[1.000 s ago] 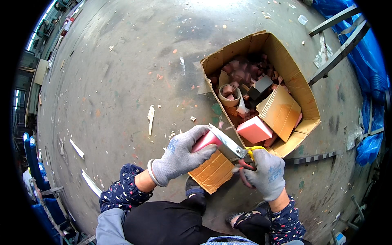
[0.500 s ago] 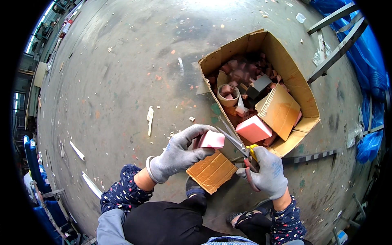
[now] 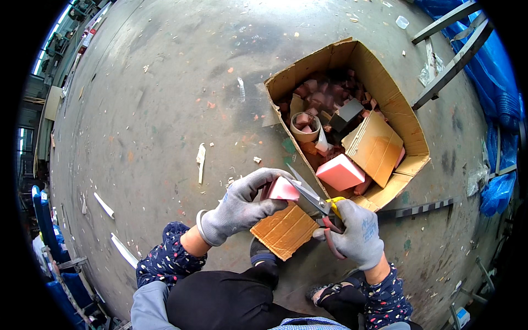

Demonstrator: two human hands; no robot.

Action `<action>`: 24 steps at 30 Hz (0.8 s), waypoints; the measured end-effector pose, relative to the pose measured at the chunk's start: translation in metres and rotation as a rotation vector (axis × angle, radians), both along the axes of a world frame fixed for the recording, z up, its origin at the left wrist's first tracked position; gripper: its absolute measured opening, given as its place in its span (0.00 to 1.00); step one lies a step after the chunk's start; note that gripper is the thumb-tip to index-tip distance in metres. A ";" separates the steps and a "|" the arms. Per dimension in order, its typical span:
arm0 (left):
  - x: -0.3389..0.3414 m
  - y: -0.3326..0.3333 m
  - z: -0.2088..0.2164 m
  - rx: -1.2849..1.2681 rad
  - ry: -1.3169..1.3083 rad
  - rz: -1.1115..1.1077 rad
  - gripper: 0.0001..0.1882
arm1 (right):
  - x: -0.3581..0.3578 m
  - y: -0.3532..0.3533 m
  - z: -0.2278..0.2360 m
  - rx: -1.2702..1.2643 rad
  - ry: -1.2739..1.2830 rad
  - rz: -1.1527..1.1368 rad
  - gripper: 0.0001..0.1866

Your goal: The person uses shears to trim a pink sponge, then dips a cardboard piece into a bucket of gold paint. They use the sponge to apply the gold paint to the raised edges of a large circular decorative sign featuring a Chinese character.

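Gloved in grey, my left hand (image 3: 242, 201) grips a small pink foam block (image 3: 284, 189) between thumb and fingers. My right hand (image 3: 355, 234), also in a grey glove, holds scissors (image 3: 312, 196) with one red and one yellow handle. The blades are parted and point up and left, reaching the right edge of the block. Just beneath the block lies a brown cardboard piece (image 3: 284, 231) near my foot. Beyond the scissors stands an open cardboard box (image 3: 415, 132) with many pink foam pieces inside.
Inside the box are a larger pink block (image 3: 341, 172), folded cardboard (image 3: 378, 146), a dark grey block (image 3: 347, 114) and a tape roll (image 3: 304, 126). A metal frame (image 3: 451, 63) and blue sheeting (image 3: 498, 93) stand at right. Scraps and white strips (image 3: 124, 250) litter the floor.
My right hand has shifted slightly left, bringing the scissor blades from a small gap up to the pink foam block. The left hand holds the block nearly where it was.
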State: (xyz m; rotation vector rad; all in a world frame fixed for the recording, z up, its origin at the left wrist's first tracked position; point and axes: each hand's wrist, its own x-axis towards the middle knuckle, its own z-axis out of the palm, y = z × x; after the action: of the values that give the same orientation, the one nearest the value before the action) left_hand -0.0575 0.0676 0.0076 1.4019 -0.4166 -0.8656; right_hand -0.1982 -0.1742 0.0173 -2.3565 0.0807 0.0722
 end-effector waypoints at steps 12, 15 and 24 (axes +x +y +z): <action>0.004 0.000 -0.002 0.177 -0.425 -0.028 0.28 | 0.002 -0.013 0.002 -0.105 -0.083 0.012 0.28; 0.008 -0.004 0.008 0.270 -0.760 -0.043 0.28 | 0.002 -0.015 -0.001 -0.165 -0.116 0.045 0.30; 0.010 -0.003 0.010 0.331 -1.029 -0.077 0.31 | 0.002 -0.010 -0.001 -0.127 -0.081 0.020 0.24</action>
State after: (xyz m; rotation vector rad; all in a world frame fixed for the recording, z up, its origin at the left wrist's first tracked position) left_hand -0.0478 0.0649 0.0174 2.0978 -1.1411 -0.1990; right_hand -0.1960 -0.1839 0.0159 -2.4844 0.0223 -0.0190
